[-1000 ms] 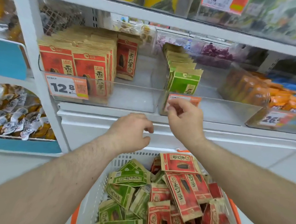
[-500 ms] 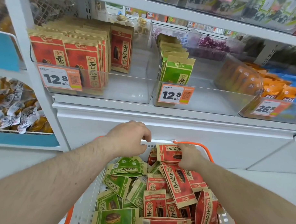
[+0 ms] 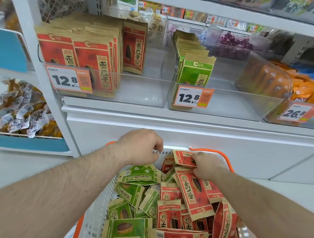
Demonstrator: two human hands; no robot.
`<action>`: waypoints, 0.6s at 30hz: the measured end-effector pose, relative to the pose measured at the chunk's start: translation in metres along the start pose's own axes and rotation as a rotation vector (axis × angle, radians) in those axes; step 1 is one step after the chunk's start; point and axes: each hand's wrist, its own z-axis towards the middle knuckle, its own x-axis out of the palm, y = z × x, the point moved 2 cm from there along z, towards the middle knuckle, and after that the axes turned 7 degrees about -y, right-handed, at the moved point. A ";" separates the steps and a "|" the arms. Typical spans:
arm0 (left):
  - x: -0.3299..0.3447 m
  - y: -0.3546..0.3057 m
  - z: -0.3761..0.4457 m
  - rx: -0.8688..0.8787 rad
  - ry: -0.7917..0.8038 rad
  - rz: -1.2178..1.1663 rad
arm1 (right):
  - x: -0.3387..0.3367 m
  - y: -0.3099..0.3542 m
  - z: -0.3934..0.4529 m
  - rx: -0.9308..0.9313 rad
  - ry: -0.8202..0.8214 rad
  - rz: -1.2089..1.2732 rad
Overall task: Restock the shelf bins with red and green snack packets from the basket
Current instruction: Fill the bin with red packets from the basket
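A white basket [image 3: 95, 219] with orange trim holds several green packets [image 3: 130, 191] on its left and red packets [image 3: 194, 192] on its right. My right hand [image 3: 206, 166] is down in the basket, fingers pinching the top red packet [image 3: 183, 158] at the far rim. My left hand [image 3: 141, 146] hovers over the basket's far left rim, fingers loosely curled, holding nothing. On the shelf, a clear bin [image 3: 148, 97] holds upright red packets [image 3: 92, 66]. The clear bin [image 3: 241, 105] to its right holds a row of green packets [image 3: 195, 71].
Price tags reading 12.8 [image 3: 69, 80] hang on both bin fronts. A bin of orange packets [image 3: 268, 81] stands further right with a 26.8 tag [image 3: 295, 113]. A blue-edged bin of wrapped snacks [image 3: 20, 113] sits lower left. A white cabinet front [image 3: 206, 135] faces the basket.
My right hand dropped from the green bin's price tag into the basket and took hold of a red packet. My left hand lowered slightly toward the basket rim.
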 end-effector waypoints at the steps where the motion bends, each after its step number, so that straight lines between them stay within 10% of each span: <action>1: 0.000 0.000 0.000 -0.005 0.004 -0.006 | -0.002 0.001 -0.002 -0.012 -0.054 -0.059; 12: 0.024 -0.006 -0.006 -0.315 0.163 -0.523 | -0.074 0.034 -0.016 -0.063 -0.227 0.153; 18: 0.028 -0.022 -0.005 -0.634 -0.029 -1.139 | -0.101 0.084 -0.044 -0.088 -0.332 0.429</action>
